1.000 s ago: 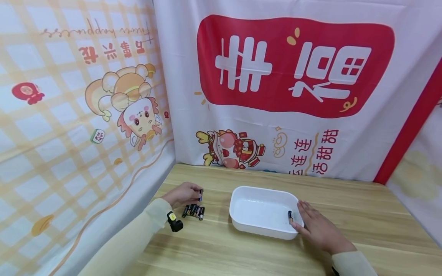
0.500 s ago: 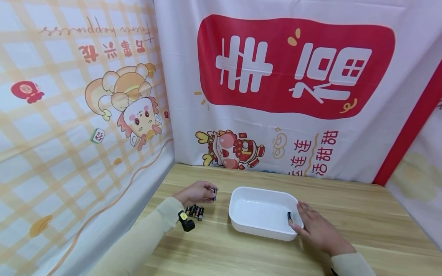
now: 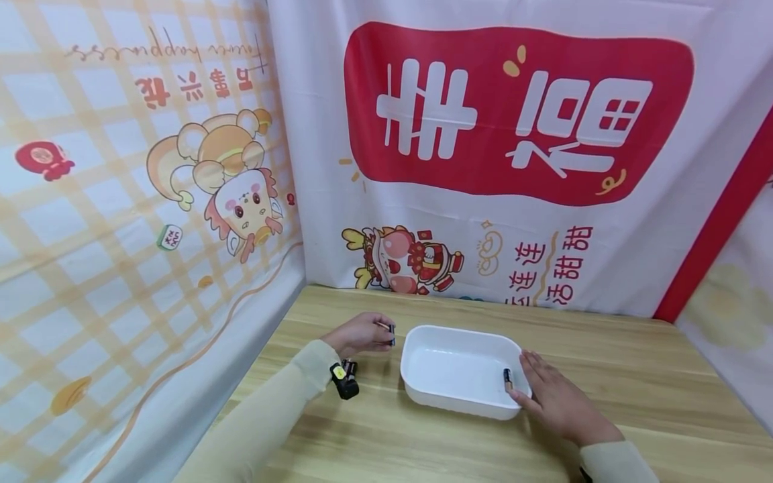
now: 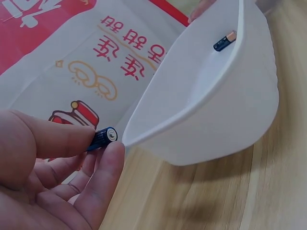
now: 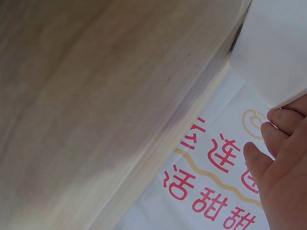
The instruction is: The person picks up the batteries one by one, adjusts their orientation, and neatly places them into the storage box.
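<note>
My left hand (image 3: 362, 333) pinches a dark blue battery (image 4: 101, 138) between thumb and fingers, just left of a white plastic basin (image 3: 461, 402). In the left wrist view the battery's metal end faces the basin, close to its rim. My right hand (image 3: 558, 399) rests against the basin's right end, its fingers fairly straight along the outside and the thumb at the rim. Inside the basin, near that thumb, lies one black-and-copper battery (image 3: 508, 380). Several loose batteries (image 3: 350, 367) lie on the table, partly hidden behind my left wrist.
The wooden table (image 3: 374, 439) runs back to a printed cloth (image 3: 519, 114). Another checked cloth (image 3: 121, 201) hangs along the left side. A black wrist camera (image 3: 345, 382) sits on my left wrist above the loose batteries.
My left hand has carried the battery rightward from the loose batteries to near the basin's left rim. The right hand and basin have hardly moved.
</note>
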Motion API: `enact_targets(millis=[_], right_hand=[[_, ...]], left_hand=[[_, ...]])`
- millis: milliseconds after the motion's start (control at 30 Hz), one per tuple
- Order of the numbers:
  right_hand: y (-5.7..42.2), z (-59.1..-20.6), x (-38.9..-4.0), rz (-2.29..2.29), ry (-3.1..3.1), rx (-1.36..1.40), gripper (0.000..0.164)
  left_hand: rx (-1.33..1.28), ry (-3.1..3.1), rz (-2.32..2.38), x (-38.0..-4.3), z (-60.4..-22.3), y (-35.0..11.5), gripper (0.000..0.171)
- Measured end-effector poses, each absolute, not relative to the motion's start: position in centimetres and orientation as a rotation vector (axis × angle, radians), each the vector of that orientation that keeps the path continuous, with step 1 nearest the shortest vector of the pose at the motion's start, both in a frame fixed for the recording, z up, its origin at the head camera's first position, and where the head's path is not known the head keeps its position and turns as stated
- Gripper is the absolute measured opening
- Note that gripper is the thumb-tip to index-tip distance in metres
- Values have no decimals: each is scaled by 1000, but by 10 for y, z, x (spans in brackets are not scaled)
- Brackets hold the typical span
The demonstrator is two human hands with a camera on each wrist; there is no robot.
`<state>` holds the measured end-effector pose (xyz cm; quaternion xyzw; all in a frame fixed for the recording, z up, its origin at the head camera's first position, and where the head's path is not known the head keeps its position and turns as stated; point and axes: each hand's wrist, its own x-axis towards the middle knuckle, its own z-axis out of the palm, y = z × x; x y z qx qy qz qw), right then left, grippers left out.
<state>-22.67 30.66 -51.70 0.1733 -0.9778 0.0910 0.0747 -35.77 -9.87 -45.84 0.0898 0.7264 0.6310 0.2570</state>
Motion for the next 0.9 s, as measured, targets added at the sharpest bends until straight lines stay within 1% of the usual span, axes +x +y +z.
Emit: enact_targets(millis=[300,533,900], right_hand=[[308,-520,-228,279,-2925,520,82],[309,-521,-228,281,-2914,531,81],[309,-519,-226,274,-2904,545,80]], left_hand=[[251,1949,1717,-360,-456,-73,31],[273,1944,1683,-359,-452,-51,37],[304,1926,1661,-352,-452,-13,35]])
